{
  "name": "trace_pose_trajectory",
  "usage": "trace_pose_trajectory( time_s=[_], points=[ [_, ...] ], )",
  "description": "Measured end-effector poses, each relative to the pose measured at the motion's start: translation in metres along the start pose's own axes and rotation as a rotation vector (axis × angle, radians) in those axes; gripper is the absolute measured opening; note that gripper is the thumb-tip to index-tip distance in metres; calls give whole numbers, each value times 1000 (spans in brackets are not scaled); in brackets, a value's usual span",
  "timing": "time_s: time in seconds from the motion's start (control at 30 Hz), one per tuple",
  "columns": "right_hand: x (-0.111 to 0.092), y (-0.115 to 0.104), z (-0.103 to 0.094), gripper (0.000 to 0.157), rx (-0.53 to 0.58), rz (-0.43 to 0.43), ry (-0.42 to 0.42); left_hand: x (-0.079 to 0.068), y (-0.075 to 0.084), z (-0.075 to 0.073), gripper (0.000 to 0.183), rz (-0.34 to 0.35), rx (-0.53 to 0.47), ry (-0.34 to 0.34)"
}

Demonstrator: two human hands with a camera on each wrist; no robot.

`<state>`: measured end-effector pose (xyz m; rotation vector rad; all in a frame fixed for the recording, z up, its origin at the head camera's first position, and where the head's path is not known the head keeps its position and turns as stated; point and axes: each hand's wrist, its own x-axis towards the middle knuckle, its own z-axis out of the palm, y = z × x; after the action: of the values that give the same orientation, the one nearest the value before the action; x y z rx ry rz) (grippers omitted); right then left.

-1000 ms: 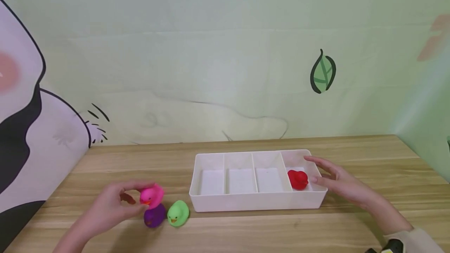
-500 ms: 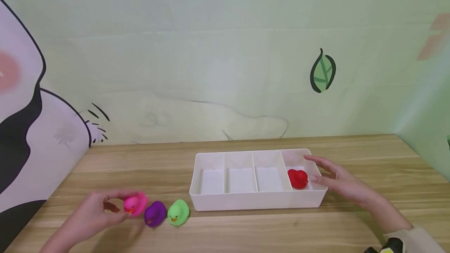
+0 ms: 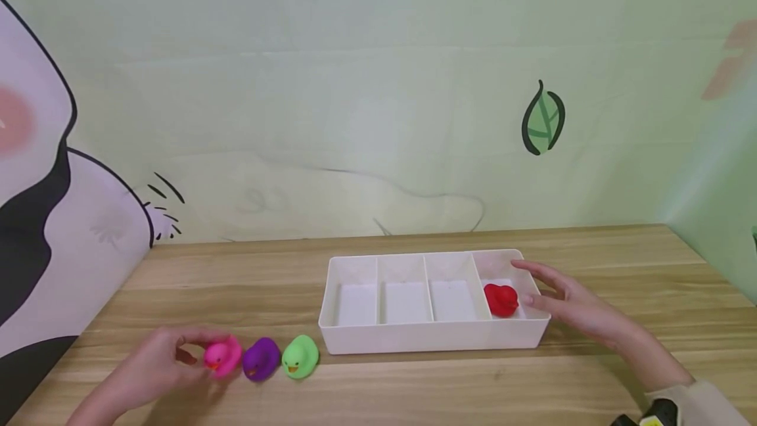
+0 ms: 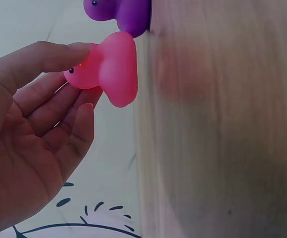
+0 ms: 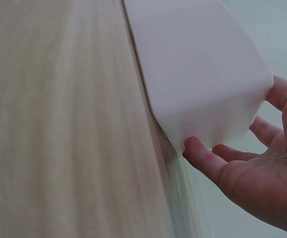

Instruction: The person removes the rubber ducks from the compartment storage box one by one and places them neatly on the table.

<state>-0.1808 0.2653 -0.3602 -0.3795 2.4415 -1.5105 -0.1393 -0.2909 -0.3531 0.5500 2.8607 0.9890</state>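
Pink duck was at the bench, just beside the purple duck; whether its base bore fully, I could not tell. Largest risk, in my judgement: the white tray sliding, had the right hand pushed; that hand's fingers were spread apart, touching its end. Next, the left hand, thumb and fingers clamped on the toy, might have nudged its purple neighbour by swinging inward. Least, uneven release could have tipped the toy.

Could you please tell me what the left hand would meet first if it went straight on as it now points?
Probably the purple duck, just beyond the pink duck that the left hand holds; whether the ducks touch is unclear.
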Motion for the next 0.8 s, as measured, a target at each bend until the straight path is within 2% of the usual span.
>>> trace_pose_trajectory(
  time_s=[0.17, 0.43, 0.8],
  points=[
    [0, 0, -1, 60, -2, 1, -4, 1, -4, 0, 40, 19, 5, -22],
    [1, 3, -1, 60, -11, -8, 1, 1, -10, -3, 41, -5, -54, -93],
    [1, 2, -2, 60, -8, 0, -6, 1, -11, -4, 41, -16, -87, -148]
  ],
)
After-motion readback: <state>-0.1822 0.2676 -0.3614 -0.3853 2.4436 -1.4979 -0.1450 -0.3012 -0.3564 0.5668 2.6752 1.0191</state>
